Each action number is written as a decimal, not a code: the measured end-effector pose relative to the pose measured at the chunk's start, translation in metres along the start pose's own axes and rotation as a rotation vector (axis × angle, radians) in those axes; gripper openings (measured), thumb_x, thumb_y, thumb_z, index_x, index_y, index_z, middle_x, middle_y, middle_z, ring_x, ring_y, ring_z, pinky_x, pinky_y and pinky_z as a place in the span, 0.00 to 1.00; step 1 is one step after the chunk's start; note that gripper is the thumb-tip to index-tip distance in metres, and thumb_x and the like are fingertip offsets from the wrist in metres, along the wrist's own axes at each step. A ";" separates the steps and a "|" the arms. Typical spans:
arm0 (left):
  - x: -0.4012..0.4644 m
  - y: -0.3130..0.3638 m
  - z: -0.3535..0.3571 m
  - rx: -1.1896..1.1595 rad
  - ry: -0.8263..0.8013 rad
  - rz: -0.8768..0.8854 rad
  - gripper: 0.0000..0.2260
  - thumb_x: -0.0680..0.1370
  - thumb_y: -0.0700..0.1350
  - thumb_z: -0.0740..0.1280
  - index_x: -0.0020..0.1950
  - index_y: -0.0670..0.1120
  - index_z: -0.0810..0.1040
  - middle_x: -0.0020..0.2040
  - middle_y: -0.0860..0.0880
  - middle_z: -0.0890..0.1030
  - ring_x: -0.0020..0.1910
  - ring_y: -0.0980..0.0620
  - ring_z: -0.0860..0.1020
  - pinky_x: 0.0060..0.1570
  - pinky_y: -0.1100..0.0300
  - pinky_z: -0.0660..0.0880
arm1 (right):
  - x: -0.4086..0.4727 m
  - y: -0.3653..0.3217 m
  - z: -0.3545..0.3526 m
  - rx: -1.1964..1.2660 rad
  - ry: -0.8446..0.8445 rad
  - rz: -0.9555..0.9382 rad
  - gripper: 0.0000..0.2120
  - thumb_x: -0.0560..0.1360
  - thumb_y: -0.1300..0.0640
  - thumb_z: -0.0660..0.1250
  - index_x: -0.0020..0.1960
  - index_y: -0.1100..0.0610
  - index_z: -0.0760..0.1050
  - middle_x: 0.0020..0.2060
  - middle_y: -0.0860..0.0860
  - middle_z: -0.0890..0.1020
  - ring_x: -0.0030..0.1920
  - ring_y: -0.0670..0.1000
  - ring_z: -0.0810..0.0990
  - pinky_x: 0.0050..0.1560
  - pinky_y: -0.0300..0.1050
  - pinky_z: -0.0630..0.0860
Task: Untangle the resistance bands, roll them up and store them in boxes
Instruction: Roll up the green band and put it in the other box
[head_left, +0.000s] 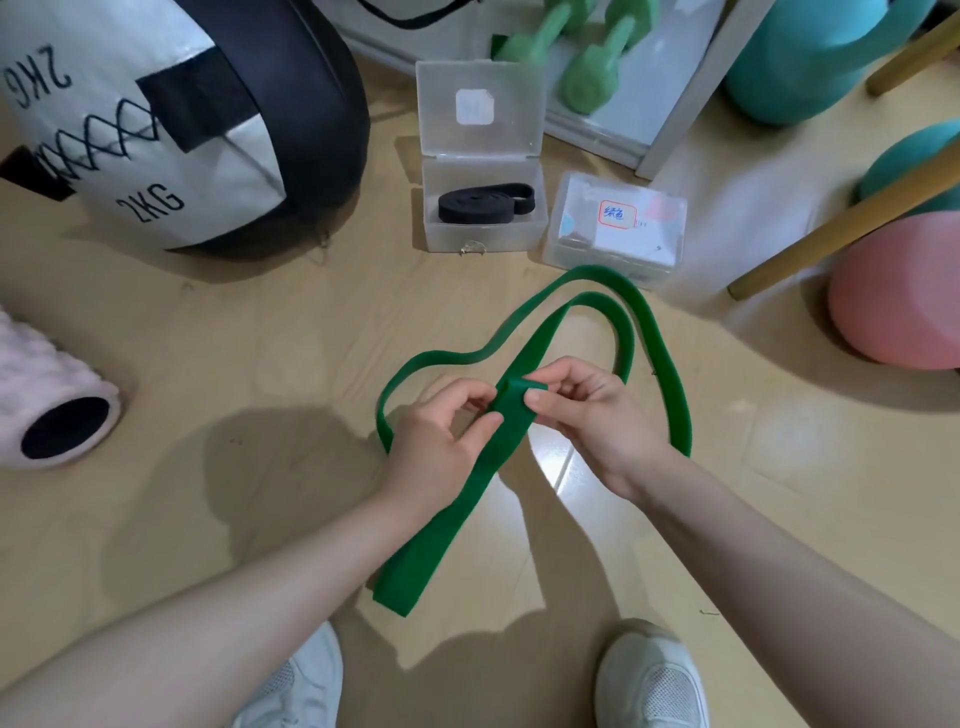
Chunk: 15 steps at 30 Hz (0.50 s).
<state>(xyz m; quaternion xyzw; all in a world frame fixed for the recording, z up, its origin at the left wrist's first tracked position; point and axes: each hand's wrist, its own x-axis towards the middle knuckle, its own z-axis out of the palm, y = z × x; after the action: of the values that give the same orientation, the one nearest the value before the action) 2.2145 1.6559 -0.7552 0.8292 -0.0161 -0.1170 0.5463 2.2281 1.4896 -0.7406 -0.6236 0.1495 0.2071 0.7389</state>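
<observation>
A person crouched over a wooden floor (260, 338) starts rolling a green band (452, 519), the left hand (441, 441) and right hand (582, 415) each pinching the folded end between thumb and curled fingers. Only the first small turn appears made; the rest of the band trails in loose loops across the floor and toward the shoes. Beyond the hands, an open box (483, 228) already holds a coiled black band (483, 202), so one band seems stored. A closed box (618, 228) with a label sits just beside it, likely awaiting the green one. Rolling and boxing remain.
</observation>
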 end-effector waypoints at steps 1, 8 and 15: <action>0.001 0.004 0.000 -0.078 0.015 -0.062 0.06 0.73 0.40 0.69 0.48 0.50 0.77 0.46 0.54 0.79 0.46 0.61 0.77 0.49 0.71 0.72 | 0.000 -0.002 0.001 -0.023 0.016 -0.033 0.06 0.72 0.70 0.66 0.41 0.61 0.76 0.32 0.48 0.82 0.35 0.45 0.78 0.43 0.38 0.77; 0.006 0.018 0.003 -0.318 -0.050 -0.210 0.09 0.76 0.38 0.66 0.44 0.53 0.74 0.37 0.52 0.78 0.32 0.62 0.76 0.34 0.66 0.73 | -0.006 -0.002 0.011 -0.337 0.066 -0.242 0.12 0.71 0.68 0.69 0.39 0.52 0.77 0.35 0.56 0.81 0.38 0.58 0.78 0.47 0.56 0.77; 0.010 0.019 -0.002 -0.249 -0.098 -0.181 0.09 0.76 0.37 0.65 0.43 0.53 0.73 0.28 0.57 0.78 0.28 0.57 0.74 0.33 0.58 0.73 | -0.013 -0.006 0.007 -0.271 0.015 -0.163 0.08 0.75 0.65 0.64 0.47 0.55 0.78 0.44 0.56 0.81 0.42 0.57 0.81 0.43 0.53 0.81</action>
<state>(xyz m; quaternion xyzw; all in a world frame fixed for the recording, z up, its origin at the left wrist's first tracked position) 2.2261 1.6489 -0.7390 0.7466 0.0469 -0.2071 0.6305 2.2199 1.4937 -0.7278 -0.7291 0.0745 0.1603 0.6612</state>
